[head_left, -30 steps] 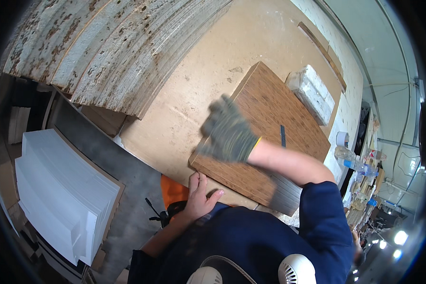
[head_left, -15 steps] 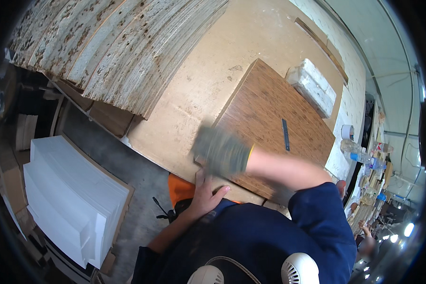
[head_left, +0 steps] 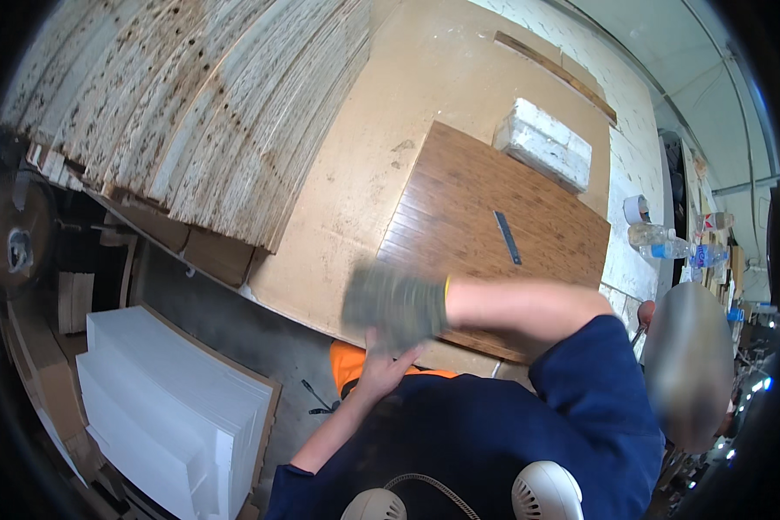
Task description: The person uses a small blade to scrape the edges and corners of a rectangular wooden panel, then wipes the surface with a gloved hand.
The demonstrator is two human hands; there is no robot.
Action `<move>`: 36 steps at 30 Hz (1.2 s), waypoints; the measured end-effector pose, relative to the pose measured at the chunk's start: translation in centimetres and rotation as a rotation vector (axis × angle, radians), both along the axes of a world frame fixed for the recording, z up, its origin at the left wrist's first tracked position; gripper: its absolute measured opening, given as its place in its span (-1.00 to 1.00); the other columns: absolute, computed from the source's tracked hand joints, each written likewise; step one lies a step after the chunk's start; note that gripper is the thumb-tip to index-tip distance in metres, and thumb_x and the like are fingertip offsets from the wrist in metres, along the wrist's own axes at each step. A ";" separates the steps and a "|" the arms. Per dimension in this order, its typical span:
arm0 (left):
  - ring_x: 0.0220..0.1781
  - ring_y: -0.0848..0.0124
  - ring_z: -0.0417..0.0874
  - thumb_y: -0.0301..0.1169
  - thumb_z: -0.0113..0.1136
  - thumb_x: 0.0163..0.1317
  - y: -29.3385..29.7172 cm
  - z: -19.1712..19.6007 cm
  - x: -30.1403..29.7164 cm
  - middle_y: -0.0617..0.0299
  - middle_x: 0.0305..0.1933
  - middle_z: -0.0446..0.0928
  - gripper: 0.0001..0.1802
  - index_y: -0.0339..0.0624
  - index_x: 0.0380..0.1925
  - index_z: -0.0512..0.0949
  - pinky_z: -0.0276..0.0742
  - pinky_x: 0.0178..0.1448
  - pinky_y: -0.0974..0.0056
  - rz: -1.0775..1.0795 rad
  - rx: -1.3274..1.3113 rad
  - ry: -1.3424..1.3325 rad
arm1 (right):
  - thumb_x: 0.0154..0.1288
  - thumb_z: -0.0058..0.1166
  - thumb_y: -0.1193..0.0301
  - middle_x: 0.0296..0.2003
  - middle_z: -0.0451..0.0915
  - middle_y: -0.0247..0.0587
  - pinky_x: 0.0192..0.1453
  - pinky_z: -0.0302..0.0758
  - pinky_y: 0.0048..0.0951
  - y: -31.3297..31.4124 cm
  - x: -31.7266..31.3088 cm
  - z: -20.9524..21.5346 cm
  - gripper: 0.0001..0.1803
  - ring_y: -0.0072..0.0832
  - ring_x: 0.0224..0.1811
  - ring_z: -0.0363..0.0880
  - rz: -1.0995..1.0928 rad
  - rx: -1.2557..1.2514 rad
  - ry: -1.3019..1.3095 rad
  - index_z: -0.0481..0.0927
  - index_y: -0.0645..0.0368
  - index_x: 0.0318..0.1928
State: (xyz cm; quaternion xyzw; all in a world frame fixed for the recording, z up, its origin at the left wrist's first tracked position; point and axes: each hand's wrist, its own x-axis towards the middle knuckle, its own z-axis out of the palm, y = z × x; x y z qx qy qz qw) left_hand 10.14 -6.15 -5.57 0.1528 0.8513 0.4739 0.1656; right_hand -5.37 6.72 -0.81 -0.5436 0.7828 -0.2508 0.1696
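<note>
My right hand (head_left: 394, 303), in a dark grey-green glove with a yellow cuff edge, is smeared by motion at the near left corner of a brown wood-grain panel (head_left: 494, 186). Its fingers cannot be made out. Just below it, at the table's near edge, is my bare left hand (head_left: 380, 373). The thumb stands apart and a finger points up against the glove; the other fingertips are hidden behind it. I see nothing held in the left hand. A short dark ruler (head_left: 507, 237) lies on the panel, and a white wrapped block (head_left: 543, 145) sits at its far edge.
Tall stacked boards with rough edges (head_left: 191, 113) fill the table's far left. White sheets (head_left: 173, 407) are piled on the floor at left. A wooden strip (head_left: 555, 74), a tape roll (head_left: 636, 210) and plastic bottles (head_left: 659, 241) lie right. Another person's hand (head_left: 646, 314) shows at right.
The view has shifted, so the panel and boards sit further left. The gloved right hand stays blurred, close above my left hand. A large blurred shape has come in at the right.
</note>
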 end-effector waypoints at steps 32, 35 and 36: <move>0.07 0.39 0.45 -0.32 -0.03 0.38 6.9 -1.5 -33.2 0.12 0.05 0.51 -0.57 -0.41 0.13 0.39 0.34 0.17 0.30 0.249 0.216 -0.150 | 0.32 -0.23 0.31 0.32 0.24 -0.14 0.45 -0.03 0.06 14.3 19.8 0.5 -0.48 -0.17 0.37 0.19 -1.244 0.291 0.359 0.27 0.09 0.29; 0.05 0.40 0.45 -0.30 -0.05 0.40 5.9 -0.3 -29.5 0.12 0.03 0.51 -0.59 -0.42 0.09 0.41 0.33 0.16 0.30 0.261 0.127 -0.134 | 0.33 -0.24 0.30 0.33 0.23 -0.12 0.45 -0.03 0.09 14.3 20.1 0.1 -0.47 -0.16 0.37 0.18 -1.231 0.315 0.361 0.24 0.10 0.30; 0.04 0.40 0.46 -0.29 -0.06 0.40 5.7 0.0 -28.0 0.12 0.01 0.52 -0.59 -0.42 0.07 0.42 0.33 0.15 0.30 0.274 0.089 -0.112 | 0.34 -0.24 0.29 0.34 0.22 -0.11 0.44 -0.04 0.09 14.3 20.1 0.0 -0.47 -0.16 0.37 0.18 -1.223 0.328 0.358 0.23 0.11 0.31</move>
